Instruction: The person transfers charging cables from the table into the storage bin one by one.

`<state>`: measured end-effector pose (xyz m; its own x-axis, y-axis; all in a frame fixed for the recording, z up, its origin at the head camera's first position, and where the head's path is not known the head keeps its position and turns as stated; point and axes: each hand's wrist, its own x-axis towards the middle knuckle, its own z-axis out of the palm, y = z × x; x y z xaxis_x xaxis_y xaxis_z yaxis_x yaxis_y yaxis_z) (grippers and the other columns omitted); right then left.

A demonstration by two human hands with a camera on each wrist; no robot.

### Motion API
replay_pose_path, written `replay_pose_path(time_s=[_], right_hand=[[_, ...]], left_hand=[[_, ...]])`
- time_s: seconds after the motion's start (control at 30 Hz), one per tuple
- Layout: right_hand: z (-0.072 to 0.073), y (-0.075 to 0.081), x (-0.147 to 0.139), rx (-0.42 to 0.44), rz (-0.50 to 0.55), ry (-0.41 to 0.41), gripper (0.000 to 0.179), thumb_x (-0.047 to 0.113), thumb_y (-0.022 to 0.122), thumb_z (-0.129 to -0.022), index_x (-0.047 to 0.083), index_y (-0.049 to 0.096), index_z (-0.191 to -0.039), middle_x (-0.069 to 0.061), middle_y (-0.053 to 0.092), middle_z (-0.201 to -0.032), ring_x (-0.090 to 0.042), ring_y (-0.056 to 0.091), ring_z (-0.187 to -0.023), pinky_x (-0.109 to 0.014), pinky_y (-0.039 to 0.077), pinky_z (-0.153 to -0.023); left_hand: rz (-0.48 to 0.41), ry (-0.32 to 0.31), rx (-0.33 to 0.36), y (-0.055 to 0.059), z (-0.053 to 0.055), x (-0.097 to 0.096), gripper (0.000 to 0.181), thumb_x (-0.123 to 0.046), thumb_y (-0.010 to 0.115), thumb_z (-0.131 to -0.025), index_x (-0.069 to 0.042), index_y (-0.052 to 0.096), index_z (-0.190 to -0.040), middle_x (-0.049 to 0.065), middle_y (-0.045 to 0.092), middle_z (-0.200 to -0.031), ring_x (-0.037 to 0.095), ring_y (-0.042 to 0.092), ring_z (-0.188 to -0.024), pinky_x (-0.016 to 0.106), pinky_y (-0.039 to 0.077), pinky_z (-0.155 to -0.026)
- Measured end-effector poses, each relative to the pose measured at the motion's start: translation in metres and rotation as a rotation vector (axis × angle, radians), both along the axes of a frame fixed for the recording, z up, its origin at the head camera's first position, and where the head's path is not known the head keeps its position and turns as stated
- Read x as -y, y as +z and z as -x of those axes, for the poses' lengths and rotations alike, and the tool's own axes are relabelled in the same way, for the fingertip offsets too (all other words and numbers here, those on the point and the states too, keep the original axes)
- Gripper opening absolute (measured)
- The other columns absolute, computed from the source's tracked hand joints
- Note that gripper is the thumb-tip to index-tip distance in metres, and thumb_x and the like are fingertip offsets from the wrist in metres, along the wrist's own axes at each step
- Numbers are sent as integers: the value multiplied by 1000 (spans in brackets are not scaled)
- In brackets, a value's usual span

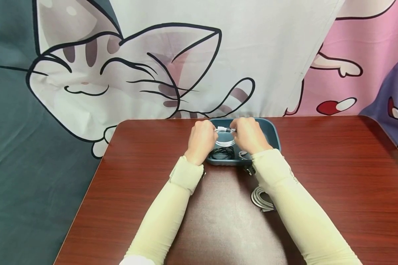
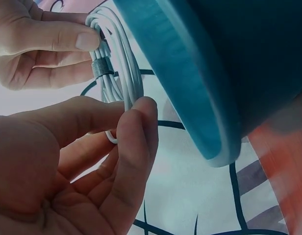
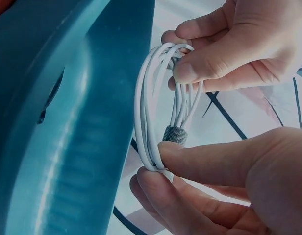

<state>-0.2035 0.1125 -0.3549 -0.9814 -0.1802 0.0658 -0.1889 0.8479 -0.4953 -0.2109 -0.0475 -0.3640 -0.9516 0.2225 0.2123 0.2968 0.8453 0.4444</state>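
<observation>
Table (image 1: 146,154): teal tray (image 1: 223,162) at its far edge. Left hand (image 1: 202,138), right hand (image 1: 250,134) over tray, fingers of both pinching the white cable coil (image 3: 150,103) between them. Uneven pulling could slip its grey band (image 3: 175,134), springing the coil open.

Arms (image 1: 166,213) outstretched, left fingers (image 2: 135,142) pinching, right fingers (image 3: 202,159) pinching

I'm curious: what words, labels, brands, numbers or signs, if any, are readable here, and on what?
None: no readable text shows anywhere.
Held white cable and its dark band: no lettering visible.
Blue tray: no marking visible.
Backdrop cloth: cartoon drawings only.
Pale coiled cable on the table: any print would be too small to read.
</observation>
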Motion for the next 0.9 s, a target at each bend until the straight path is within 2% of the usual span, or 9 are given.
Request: replay_pose_path(time_s=[0.1,0.23,0.33,0.57,0.9], right_hand=[[3,1,0,3,-7,6,27,-1,62,-90,-2,72,-115,-20,72,-109,-38,69,-101,-50,53,-87],[6,1,0,1,-6,6,28,-3,62,-89,-2,73,-115,-20,72,-110,-38,68,-103,-50,52,-89],[8,1,0,10,-1,-9,28,-3,62,-89,-1,73,-114,-19,73,-109,-38,68,-103,-50,52,-90],[16,-3,2,32,-10,-18,28,-3,62,-88,-1,74,-113,-19,72,-109,-37,68,-102,-49,53,-89],[27,-6,0,102,-8,-24,29,-4,60,-89,-2,73,-115,-20,71,-113,-36,67,-105,-48,54,-88]], left_hand=[[24,9,-3,1,2,-2,44,3,60,-83,-16,41,-48,-4,33,-51,18,45,-52,29,36,-47],[59,33,-3,2,6,-4,36,0,62,-85,-14,53,-53,0,51,-56,23,59,-58,34,48,-53],[79,45,10,3,8,-5,31,-2,63,-87,-12,62,-58,3,61,-63,25,64,-63,36,52,-57],[136,37,20,-1,15,-7,29,-3,62,-91,-9,65,-63,6,65,-66,25,67,-66,35,55,-58],[156,48,73,-4,23,-11,19,-8,64,-95,-4,71,-77,9,68,-73,27,69,-71,34,57,-60]])
